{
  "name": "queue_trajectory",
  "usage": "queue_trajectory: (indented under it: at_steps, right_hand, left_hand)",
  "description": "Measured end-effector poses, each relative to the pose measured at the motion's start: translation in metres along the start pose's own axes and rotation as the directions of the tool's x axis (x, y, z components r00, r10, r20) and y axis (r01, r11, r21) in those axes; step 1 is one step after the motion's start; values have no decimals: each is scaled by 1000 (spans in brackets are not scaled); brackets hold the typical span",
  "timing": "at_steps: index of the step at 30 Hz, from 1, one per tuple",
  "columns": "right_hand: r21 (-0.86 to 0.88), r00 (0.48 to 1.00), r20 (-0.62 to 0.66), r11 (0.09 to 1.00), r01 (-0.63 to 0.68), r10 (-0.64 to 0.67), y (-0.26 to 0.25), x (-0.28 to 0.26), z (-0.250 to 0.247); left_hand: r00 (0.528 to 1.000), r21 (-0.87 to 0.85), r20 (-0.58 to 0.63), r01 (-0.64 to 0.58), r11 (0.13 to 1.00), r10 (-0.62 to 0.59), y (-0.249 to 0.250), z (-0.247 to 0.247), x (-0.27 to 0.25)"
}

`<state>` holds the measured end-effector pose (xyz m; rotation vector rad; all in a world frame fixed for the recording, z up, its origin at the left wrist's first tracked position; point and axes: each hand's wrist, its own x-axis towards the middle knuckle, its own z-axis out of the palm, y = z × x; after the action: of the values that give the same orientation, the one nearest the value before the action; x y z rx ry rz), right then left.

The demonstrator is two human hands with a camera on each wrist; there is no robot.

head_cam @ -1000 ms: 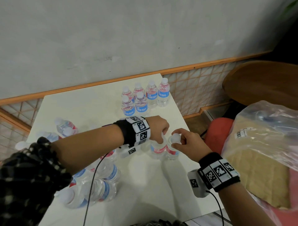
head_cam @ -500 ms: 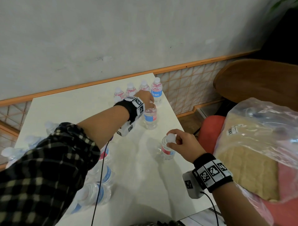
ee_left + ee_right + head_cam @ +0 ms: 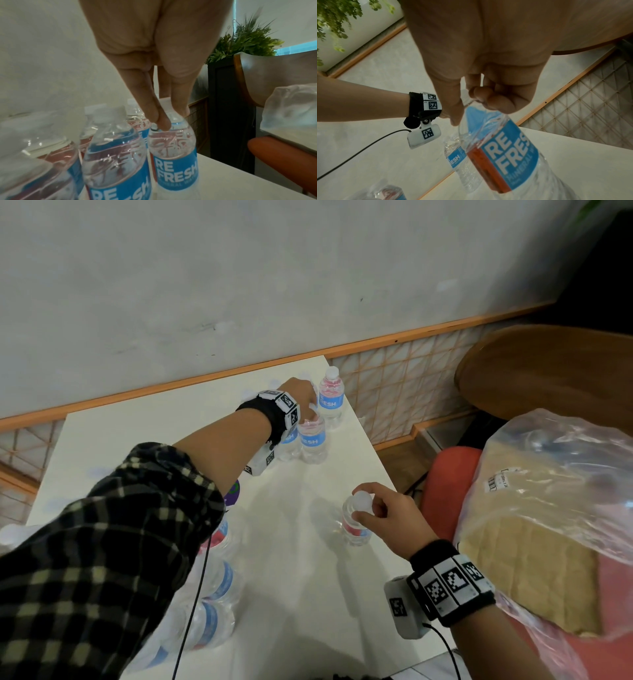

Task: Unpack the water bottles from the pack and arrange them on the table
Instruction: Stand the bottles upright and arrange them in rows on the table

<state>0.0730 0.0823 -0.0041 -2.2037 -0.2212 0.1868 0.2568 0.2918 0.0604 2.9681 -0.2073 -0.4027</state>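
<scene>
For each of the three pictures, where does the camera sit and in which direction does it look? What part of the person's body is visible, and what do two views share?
Head: worn on the head, looks forward and down at the white table; shows both forearms, left hand and right hand.
Left wrist: under the left wrist, looks along the fingers pinching a bottle neck in the far group.
Right wrist: under the right wrist, looks along the right hand gripping the near bottle; the left forearm shows.
Shared: head and right wrist views both show that near bottle.
</scene>
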Motion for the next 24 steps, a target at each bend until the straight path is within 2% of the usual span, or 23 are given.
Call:
queue_trajectory:
  at_steps: [8,14,24]
  right_hand:
    - [25,1000,7,1000,1,-1,-1,-1,0]
    - [25,1000,-1,1000,0,0,-3,-3,-1]
    - [54,1000,-6,998,14,-14,-1,-1,2]
  left_hand:
    - [996,-38,-55,66,997,-69,1,2,23]
    - [998,23,-55,41,999,-39,-4,1,30]
    - [1000,143,15,-12,990,10,-10,-10,35]
